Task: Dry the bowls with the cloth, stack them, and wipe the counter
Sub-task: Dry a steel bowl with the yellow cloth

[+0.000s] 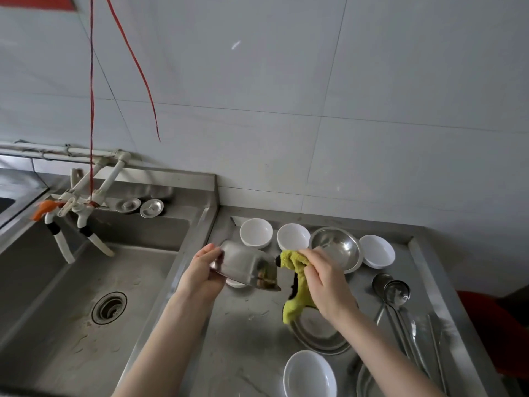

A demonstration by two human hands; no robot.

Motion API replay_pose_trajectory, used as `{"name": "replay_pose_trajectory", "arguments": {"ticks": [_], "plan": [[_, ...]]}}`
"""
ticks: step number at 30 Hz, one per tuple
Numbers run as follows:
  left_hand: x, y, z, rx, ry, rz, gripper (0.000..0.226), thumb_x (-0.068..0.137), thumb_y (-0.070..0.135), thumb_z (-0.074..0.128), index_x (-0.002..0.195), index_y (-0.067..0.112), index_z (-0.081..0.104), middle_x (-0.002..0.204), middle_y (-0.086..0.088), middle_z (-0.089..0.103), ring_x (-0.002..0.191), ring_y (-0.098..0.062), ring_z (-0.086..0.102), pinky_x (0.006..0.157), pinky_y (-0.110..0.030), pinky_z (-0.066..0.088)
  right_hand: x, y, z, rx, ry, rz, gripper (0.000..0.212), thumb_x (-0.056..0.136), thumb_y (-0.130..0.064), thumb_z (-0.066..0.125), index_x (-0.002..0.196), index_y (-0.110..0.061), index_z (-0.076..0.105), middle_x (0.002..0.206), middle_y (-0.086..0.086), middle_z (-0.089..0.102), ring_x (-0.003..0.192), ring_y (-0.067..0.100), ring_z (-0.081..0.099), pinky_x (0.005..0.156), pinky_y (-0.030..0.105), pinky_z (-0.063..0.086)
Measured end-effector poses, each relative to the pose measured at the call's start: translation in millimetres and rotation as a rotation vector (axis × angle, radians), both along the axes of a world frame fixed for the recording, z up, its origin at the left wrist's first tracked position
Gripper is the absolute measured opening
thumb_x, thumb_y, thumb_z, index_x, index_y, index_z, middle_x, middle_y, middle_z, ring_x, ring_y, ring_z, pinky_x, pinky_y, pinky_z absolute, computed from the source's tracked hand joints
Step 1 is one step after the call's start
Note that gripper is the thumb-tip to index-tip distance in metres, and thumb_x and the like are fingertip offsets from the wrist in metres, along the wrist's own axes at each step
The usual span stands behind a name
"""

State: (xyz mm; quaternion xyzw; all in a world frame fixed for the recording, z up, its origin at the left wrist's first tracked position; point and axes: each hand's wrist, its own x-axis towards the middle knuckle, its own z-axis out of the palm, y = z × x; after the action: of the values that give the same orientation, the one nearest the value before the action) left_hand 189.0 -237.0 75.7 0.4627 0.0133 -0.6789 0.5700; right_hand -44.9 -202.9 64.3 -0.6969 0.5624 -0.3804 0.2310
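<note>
Over the steel counter (252, 333) beside the sink (86, 282), the left hand (200, 273) grips a tilted stainless steel bowl (246, 263) by its rim while the right hand (323, 285) clutches the green cloth (294, 270); the bowl looks light, rigid and likely slippery when wet

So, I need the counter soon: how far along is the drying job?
Nothing looks finished: no bowls are stacked. In hand: the left hand holds a steel bowl tilted, the right hand grips the green cloth beside its rim. Left: three white bowls and a second steel bowl at the back, one near white bowl, then the marked counter.
</note>
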Motion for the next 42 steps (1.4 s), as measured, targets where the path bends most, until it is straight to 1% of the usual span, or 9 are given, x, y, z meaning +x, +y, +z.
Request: {"name": "replay_pose_trajectory", "arguments": {"ticks": [4, 7, 10, 17, 24, 28, 33, 37, 42], "plan": [[-1, 4, 16, -0.009, 0.082, 0.036, 0.025, 0.098, -0.005, 0.044, 0.078, 0.011, 0.047, 0.082, -0.008, 0.048, 0.069, -0.014, 0.051, 0.069, -0.027, 0.050, 6, 5, 11, 0.058, 0.143, 0.180, 0.043, 0.086, -0.048, 0.035, 0.118, -0.031, 0.059, 0.103, -0.012, 0.049, 0.090, 0.006, 0.054, 0.079, 0.030, 0.048], [-4, 4, 26, 0.004, 0.129, 0.072, 0.021, 0.098, -0.005, 0.045, 0.107, 0.010, 0.055, 0.092, -0.011, 0.050, 0.074, -0.015, 0.054, 0.064, -0.028, 0.053, 15, 6, 9, -0.017, 0.403, 0.156, 0.061, 0.081, -0.074, 0.038, 0.127, -0.034, 0.049, 0.106, -0.012, 0.045, 0.081, 0.008, 0.054, 0.063, 0.021, 0.047], [-7, 4, 33, 0.018, 0.149, 0.098, 0.040, 0.097, -0.007, 0.045, 0.134, 0.010, 0.049, 0.098, -0.012, 0.052, 0.078, -0.018, 0.056, 0.074, -0.032, 0.052, 21, 3, 4, -0.169, 0.512, 0.092, 0.049, 0.081, -0.060, 0.055, 0.118, -0.028, 0.051, 0.102, -0.006, 0.049, 0.071, 0.014, 0.057, 0.050, 0.022, 0.042], [4, 13, 22, 0.020, 0.036, -0.173, 0.022, 0.095, 0.020, 0.060, 0.103, -0.001, 0.060, 0.101, -0.024, 0.070, 0.086, -0.033, 0.073, 0.065, -0.041, 0.062, 27, -17, 10, -0.205, 0.449, -0.033, 0.014, 0.088, -0.034, 0.062, 0.090, -0.021, 0.058, 0.070, -0.009, 0.057, 0.059, 0.013, 0.054, 0.048, 0.025, 0.040], [31, 41, -13, -0.124, -1.281, -0.572, 0.012, 0.093, 0.028, 0.058, 0.104, 0.025, 0.061, 0.069, -0.002, 0.069, 0.046, -0.012, 0.063, 0.044, -0.026, 0.049, 29, -38, 1, 0.170, 0.357, 0.028, 0.015, 0.086, -0.039, 0.061, 0.081, -0.026, 0.057, 0.061, -0.009, 0.053, 0.063, 0.019, 0.056, 0.059, 0.037, 0.050], [51, 51, -36, -0.003, -1.770, -0.718, 0.018, 0.089, 0.046, 0.055, 0.099, 0.036, 0.066, 0.080, 0.003, 0.065, 0.082, -0.024, 0.065, 0.064, -0.030, 0.049, 33, -40, -3, 0.271, 0.336, 0.043, 0.015, 0.085, -0.034, 0.062, 0.090, -0.019, 0.065, 0.073, -0.003, 0.065, 0.071, 0.019, 0.060, 0.064, 0.033, 0.051], [54, 56, -62, -0.313, -1.500, -0.597, 0.048, 0.088, 0.018, 0.065, 0.132, 0.034, 0.055, 0.096, 0.007, 0.060, 0.078, -0.010, 0.062, 0.074, -0.034, 0.057, 33, -45, -11, 0.375, 0.299, 0.044, 0.019, 0.085, -0.034, 0.063, 0.091, -0.016, 0.067, 0.080, -0.001, 0.067, 0.076, 0.017, 0.060, 0.068, 0.032, 0.050], [53, 55, -80, -0.298, -1.484, -0.492, 0.061, 0.086, 0.002, 0.060, 0.137, 0.035, 0.053, 0.092, 0.009, 0.068, 0.075, -0.003, 0.059, 0.067, -0.003, 0.042, 35, -45, -21, 0.401, 0.281, 0.054, 0.025, 0.085, -0.043, 0.063, 0.096, -0.022, 0.069, 0.083, -0.003, 0.069, 0.079, 0.015, 0.063, 0.074, 0.037, 0.054], [51, 50, -97, -0.245, -1.409, -0.540, 0.037, 0.091, 0.018, 0.057, 0.123, 0.036, 0.064, 0.084, 0.008, 0.071, 0.077, -0.020, 0.068, 0.069, -0.036, 0.057, 34, -44, -29, 0.253, 0.324, 0.035, 0.033, 0.090, -0.048, 0.056, 0.111, -0.024, 0.064, 0.105, -0.004, 0.058, 0.092, 0.016, 0.058, 0.080, 0.036, 0.051]]}}
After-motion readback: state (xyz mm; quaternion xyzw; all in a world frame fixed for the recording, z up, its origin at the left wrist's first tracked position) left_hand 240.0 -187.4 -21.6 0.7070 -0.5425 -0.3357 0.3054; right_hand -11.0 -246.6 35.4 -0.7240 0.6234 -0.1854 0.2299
